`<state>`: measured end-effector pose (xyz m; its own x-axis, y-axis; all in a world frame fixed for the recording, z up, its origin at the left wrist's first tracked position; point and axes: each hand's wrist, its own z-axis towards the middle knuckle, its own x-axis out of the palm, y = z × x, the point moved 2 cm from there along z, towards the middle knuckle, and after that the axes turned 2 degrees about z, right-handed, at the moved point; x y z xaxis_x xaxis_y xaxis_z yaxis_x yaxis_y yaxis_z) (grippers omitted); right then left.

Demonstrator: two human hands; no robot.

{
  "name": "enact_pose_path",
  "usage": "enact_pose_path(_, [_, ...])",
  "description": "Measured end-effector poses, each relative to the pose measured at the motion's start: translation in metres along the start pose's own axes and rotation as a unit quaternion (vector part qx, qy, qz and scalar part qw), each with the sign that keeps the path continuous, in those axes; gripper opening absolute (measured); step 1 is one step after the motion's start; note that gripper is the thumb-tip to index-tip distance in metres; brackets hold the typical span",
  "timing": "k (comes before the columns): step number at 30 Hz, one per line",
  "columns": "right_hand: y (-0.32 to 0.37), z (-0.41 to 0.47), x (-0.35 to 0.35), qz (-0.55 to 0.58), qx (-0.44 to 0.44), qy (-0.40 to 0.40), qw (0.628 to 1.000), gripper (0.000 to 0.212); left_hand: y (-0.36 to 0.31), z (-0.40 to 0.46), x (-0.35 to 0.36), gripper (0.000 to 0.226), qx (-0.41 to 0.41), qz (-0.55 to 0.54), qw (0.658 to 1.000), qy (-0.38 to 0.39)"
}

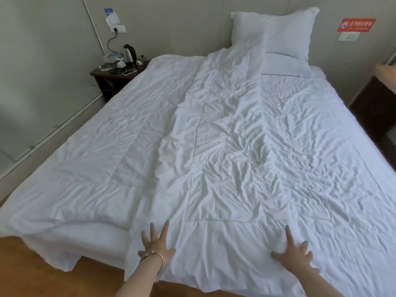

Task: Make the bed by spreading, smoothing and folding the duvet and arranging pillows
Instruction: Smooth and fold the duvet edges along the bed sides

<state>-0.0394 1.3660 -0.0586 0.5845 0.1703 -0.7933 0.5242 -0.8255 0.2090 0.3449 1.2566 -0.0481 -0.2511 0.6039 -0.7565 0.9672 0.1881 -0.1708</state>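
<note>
**Both palms flat on the duvet at the foot of the bed**

The left hand [156, 243] lies palm down on the white duvet [225, 146], fingers straight and fanned wide apart, thumb out toward the other hand. A thin bracelet [154, 255] circles its wrist. The right hand [294, 254] also presses flat on the cloth, fingers splayed, the index finger reaching furthest up the bed. Neither hand pinches or grips any fabric.

The duvet runs away from the fingertips as a long, heavily creased strip up the middle of the bed [75, 168], its near edge hanging over the foot just behind both wrists. Far beyond the fingertips, its top end lies over part of the pillows [287, 35], which are propped against the wall at the head.

Outward of the left hand's little finger, the bedding droops toward the wooden floor [42, 275]. Far ahead and left of that hand, a nightstand [111, 78] carries a kettle [130, 53] among small clutter.
</note>
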Motion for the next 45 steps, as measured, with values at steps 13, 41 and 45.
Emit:
enact_pose_path(13, [0.009, -0.013, 0.047, 0.203, -0.009, -0.08, 0.976, 0.093, 0.064, 0.082, 0.003, 0.099, -0.024, -0.221, 0.969, -0.108])
enact_pose_path(41, [0.247, -0.196, 0.137, 0.274, -0.273, 0.16, 0.908, 0.104, 0.072, 0.012, -0.078, 0.038, 0.101, -0.589, 0.778, 0.195])
enact_pose_path(45, [0.305, -0.197, 0.174, 0.215, -0.274, 0.123, 0.929, 0.092, 0.096, 0.024, -0.088, 0.033, 0.094, -0.526, 0.818, 0.211])
